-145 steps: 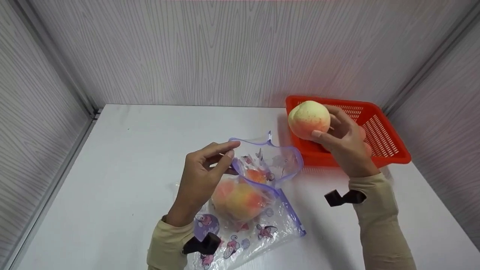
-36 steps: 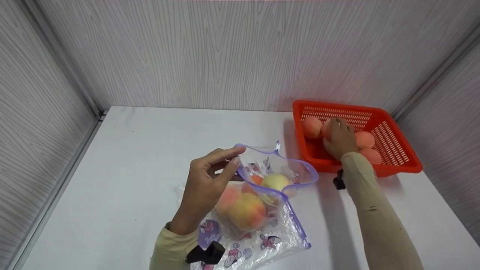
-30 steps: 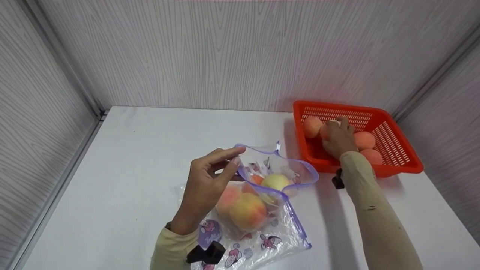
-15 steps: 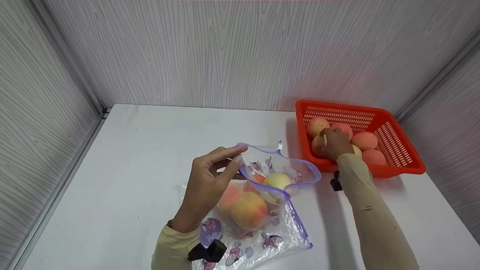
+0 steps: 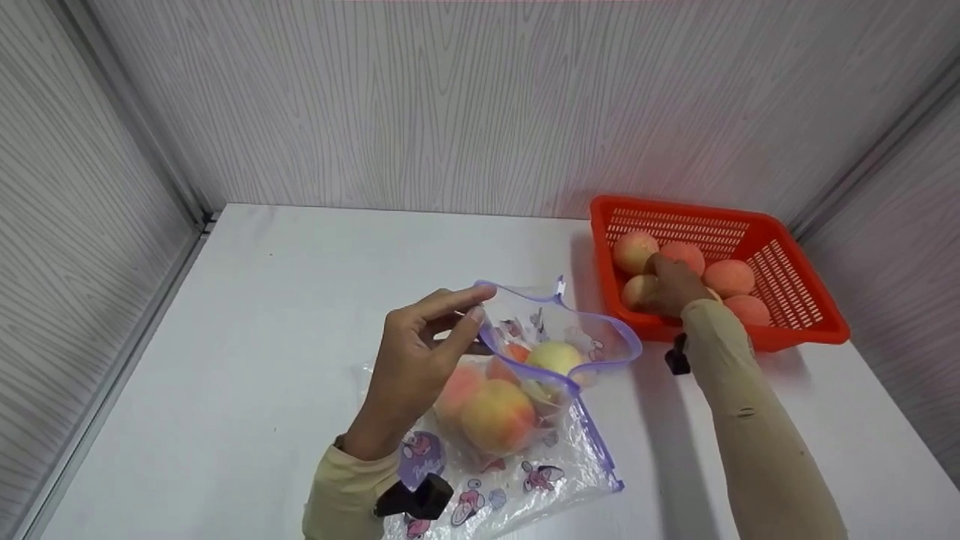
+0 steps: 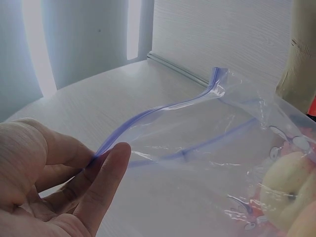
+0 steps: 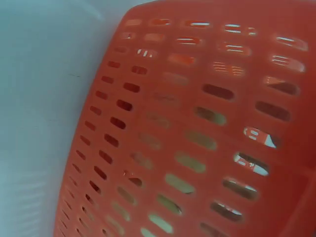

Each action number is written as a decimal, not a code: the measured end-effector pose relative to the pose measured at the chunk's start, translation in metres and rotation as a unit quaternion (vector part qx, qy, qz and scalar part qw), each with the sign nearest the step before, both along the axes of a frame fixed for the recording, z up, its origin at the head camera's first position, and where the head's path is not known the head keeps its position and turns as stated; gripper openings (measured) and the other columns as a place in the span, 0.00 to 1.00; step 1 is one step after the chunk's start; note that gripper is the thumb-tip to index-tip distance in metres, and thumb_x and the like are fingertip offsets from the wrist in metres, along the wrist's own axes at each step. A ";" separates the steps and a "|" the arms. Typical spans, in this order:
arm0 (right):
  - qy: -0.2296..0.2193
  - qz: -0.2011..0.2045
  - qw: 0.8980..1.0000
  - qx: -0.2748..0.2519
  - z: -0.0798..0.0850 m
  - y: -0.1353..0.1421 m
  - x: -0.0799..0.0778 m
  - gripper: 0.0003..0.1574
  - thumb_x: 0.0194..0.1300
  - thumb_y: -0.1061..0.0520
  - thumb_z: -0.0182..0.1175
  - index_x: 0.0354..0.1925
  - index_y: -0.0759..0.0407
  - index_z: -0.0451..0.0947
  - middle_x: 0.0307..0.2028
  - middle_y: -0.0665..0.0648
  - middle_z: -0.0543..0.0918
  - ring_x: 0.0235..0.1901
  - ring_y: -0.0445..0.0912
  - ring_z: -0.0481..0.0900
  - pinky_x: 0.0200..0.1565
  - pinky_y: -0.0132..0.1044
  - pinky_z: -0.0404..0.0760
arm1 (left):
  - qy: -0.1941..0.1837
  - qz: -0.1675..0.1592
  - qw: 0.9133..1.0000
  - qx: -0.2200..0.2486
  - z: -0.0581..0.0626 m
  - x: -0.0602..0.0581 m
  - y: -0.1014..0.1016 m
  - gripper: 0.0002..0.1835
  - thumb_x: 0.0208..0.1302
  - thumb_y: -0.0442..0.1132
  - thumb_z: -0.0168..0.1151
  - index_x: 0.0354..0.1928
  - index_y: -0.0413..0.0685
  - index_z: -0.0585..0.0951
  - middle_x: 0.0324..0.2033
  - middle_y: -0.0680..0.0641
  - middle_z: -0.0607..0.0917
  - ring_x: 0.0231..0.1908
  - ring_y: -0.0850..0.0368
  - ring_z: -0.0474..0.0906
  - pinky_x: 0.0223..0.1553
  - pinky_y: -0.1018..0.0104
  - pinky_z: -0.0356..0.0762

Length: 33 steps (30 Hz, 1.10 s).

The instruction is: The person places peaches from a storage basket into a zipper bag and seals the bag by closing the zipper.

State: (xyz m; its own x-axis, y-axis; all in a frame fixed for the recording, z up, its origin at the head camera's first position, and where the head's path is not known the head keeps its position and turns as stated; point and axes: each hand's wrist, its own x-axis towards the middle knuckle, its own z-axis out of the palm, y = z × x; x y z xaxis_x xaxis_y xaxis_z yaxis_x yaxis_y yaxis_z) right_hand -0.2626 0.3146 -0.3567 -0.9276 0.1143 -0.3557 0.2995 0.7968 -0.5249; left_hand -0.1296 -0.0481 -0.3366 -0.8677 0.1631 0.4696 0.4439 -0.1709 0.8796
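My left hand (image 5: 420, 345) pinches the purple-edged rim of a clear zip bag (image 5: 517, 480) between thumb and fingers, as the left wrist view also shows. The bag's mouth gapes; several peaches (image 5: 499, 416) lie inside, one pale yellow peach (image 5: 555, 358) just below the opening. Inside the red basket (image 5: 810, 315), my right hand (image 5: 675, 289) has its fingers bent round a yellowish peach (image 5: 637, 291) at the front left. Its thumb is hidden. The right wrist view holds only the slotted wall of the basket (image 7: 187, 123), with the hand out of sight.
Other peaches (image 5: 730, 277) lie in the basket around the right hand. Grey wood-grain panels (image 5: 420, 105) enclose the white table (image 5: 225, 337) at the back and both sides. A purple slider (image 5: 561, 288) stands up at the bag's far rim.
Earlier the right hand held a peach above the basket; a pale peach then appears in the bag. The right hand has since shifted among the basket's peaches to the front left. The left hand keeps its pinch.
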 end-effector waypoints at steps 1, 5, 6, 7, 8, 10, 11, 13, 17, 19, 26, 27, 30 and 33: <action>-0.008 -0.014 1.000 -0.014 0.003 -0.002 0.004 0.54 0.50 0.31 0.72 0.68 0.47 0.63 0.61 0.61 0.65 0.59 0.62 0.64 0.58 0.59 0.74 | -0.001 0.000 1.000 0.000 0.000 0.000 0.000 0.13 0.70 0.27 0.60 0.54 0.33 0.84 0.39 0.40 0.83 0.36 0.46 0.83 0.40 0.56 0.88; -0.008 -0.016 1.000 -0.014 0.004 -0.003 0.010 0.56 0.46 0.28 0.73 0.67 0.45 0.63 0.59 0.58 0.67 0.57 0.60 0.66 0.56 0.59 0.76 | -0.005 -0.005 1.000 0.001 -0.001 -0.001 0.001 0.13 0.70 0.27 0.60 0.54 0.33 0.84 0.40 0.40 0.83 0.37 0.46 0.83 0.40 0.56 0.88; 0.002 -0.004 1.000 -0.006 0.002 -0.001 0.009 0.56 0.47 0.29 0.73 0.66 0.48 0.63 0.58 0.59 0.68 0.57 0.60 0.67 0.57 0.60 0.77 | -0.006 -0.006 1.000 0.001 -0.001 -0.001 0.001 0.13 0.70 0.27 0.60 0.55 0.33 0.84 0.40 0.40 0.83 0.37 0.46 0.83 0.40 0.56 0.88; 0.013 0.003 1.000 0.002 -0.001 0.001 0.007 0.55 0.48 0.29 0.74 0.66 0.49 0.63 0.57 0.59 0.69 0.56 0.60 0.69 0.56 0.59 0.77 | -0.006 -0.007 1.000 0.001 -0.002 -0.001 0.001 0.14 0.70 0.27 0.60 0.55 0.33 0.84 0.40 0.40 0.83 0.37 0.46 0.84 0.40 0.56 0.88; 0.027 0.015 0.999 0.008 -0.004 0.004 0.005 0.55 0.51 0.31 0.74 0.66 0.52 0.62 0.56 0.60 0.71 0.55 0.60 0.70 0.57 0.59 0.78 | -0.006 -0.008 1.000 0.003 -0.002 -0.001 0.001 0.13 0.70 0.27 0.60 0.55 0.33 0.83 0.40 0.40 0.83 0.37 0.46 0.84 0.40 0.56 0.88; 0.060 0.024 0.998 0.001 -0.011 0.010 -0.001 0.55 0.53 0.35 0.75 0.67 0.57 0.60 0.56 0.62 0.72 0.54 0.60 0.71 0.57 0.59 0.78 | -0.008 -0.009 1.000 0.005 -0.003 -0.002 0.001 0.13 0.70 0.27 0.60 0.55 0.33 0.83 0.40 0.40 0.83 0.37 0.46 0.84 0.40 0.56 0.88; 0.076 0.021 0.997 -0.013 -0.014 0.013 -0.004 0.56 0.55 0.36 0.76 0.68 0.59 0.59 0.57 0.63 0.72 0.54 0.60 0.71 0.58 0.58 0.77 | -0.008 -0.009 1.000 0.005 -0.003 -0.002 0.001 0.13 0.70 0.27 0.60 0.54 0.32 0.83 0.40 0.40 0.83 0.36 0.46 0.84 0.40 0.56 0.88; 0.111 0.013 0.992 -0.050 -0.016 0.018 -0.008 0.57 0.56 0.39 0.75 0.71 0.62 0.58 0.61 0.66 0.71 0.56 0.61 0.70 0.59 0.58 0.77 | -0.008 -0.009 1.000 0.006 -0.004 -0.003 0.001 0.13 0.70 0.27 0.60 0.54 0.32 0.83 0.40 0.40 0.83 0.36 0.46 0.84 0.40 0.56 0.88; 0.172 -0.027 0.973 -0.149 -0.008 0.019 -0.002 0.57 0.59 0.39 0.74 0.74 0.61 0.60 0.65 0.65 0.70 0.59 0.59 0.68 0.62 0.57 0.74 | -0.007 -0.008 1.000 0.004 -0.005 -0.005 0.001 0.13 0.70 0.27 0.61 0.54 0.32 0.83 0.41 0.40 0.83 0.36 0.46 0.84 0.40 0.56 0.88; 0.190 -0.047 0.961 -0.194 0.001 0.017 0.007 0.53 0.61 0.39 0.72 0.74 0.59 0.63 0.64 0.62 0.72 0.59 0.56 0.69 0.62 0.52 0.74 | -0.006 -0.010 1.000 0.006 -0.005 -0.006 0.001 0.13 0.70 0.27 0.61 0.54 0.32 0.83 0.41 0.40 0.83 0.36 0.46 0.84 0.40 0.56 0.88; 0.234 -0.068 0.897 -0.368 0.027 0.004 0.031 0.42 0.67 0.49 0.69 0.72 0.57 0.63 0.64 0.61 0.70 0.58 0.54 0.73 0.58 0.37 0.80 | -0.006 -0.006 1.000 0.003 -0.007 -0.008 0.000 0.14 0.71 0.28 0.60 0.55 0.33 0.83 0.43 0.40 0.84 0.38 0.46 0.83 0.41 0.56 0.87; 0.242 -0.059 0.882 -0.400 0.029 0.002 0.033 0.41 0.67 0.52 0.69 0.71 0.57 0.63 0.64 0.62 0.70 0.59 0.56 0.72 0.56 0.35 0.81 | -0.005 -0.005 1.000 0.003 -0.007 -0.009 0.000 0.14 0.71 0.27 0.60 0.55 0.33 0.83 0.43 0.40 0.84 0.38 0.46 0.83 0.41 0.56 0.87; 0.263 -0.027 0.838 -0.476 0.040 -0.008 0.043 0.37 0.67 0.59 0.68 0.69 0.59 0.65 0.65 0.64 0.68 0.61 0.58 0.71 0.57 0.39 0.81 | -0.008 -0.004 1.000 0.007 -0.006 -0.009 0.000 0.13 0.70 0.27 0.60 0.55 0.33 0.83 0.43 0.40 0.84 0.38 0.46 0.83 0.41 0.56 0.87; 0.278 0.003 0.807 -0.520 0.050 -0.016 0.054 0.33 0.68 0.63 0.65 0.68 0.62 0.66 0.65 0.65 0.67 0.62 0.59 0.69 0.58 0.44 0.81 | -0.009 -0.005 1.000 0.011 -0.005 -0.010 0.000 0.13 0.70 0.27 0.60 0.54 0.32 0.83 0.42 0.40 0.84 0.37 0.46 0.83 0.41 0.56 0.87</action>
State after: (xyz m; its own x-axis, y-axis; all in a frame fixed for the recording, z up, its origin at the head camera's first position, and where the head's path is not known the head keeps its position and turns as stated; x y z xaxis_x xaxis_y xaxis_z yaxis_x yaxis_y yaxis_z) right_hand -0.2088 0.2986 -0.3067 -0.9765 0.0173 0.2147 -0.2147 -0.1619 -0.9632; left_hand -0.1395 -0.0478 -0.3419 -0.8746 0.1614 0.4572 0.4258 -0.1953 0.8835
